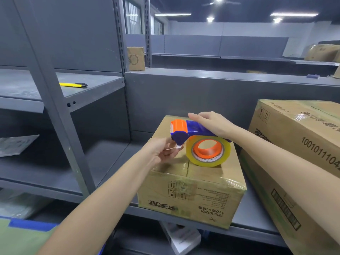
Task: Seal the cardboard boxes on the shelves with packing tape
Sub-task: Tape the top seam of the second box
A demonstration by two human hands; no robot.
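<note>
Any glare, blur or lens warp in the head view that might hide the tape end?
Head view: left hand motion-blurred at the tape end; glare on the taped box front edge and tape roll; wide-angle bends the shelf posts.

A yellow utility knife [73,85] lies on the grey shelf at upper left. A grey plastic bag [16,145] rests on the shelf below at the left edge. Ceiling lights [294,14] glow at upper right.

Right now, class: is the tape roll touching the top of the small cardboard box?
Touching. The head view shows the tape roll resting with its lower edge on the small cardboard box, no gap beneath it.
</note>
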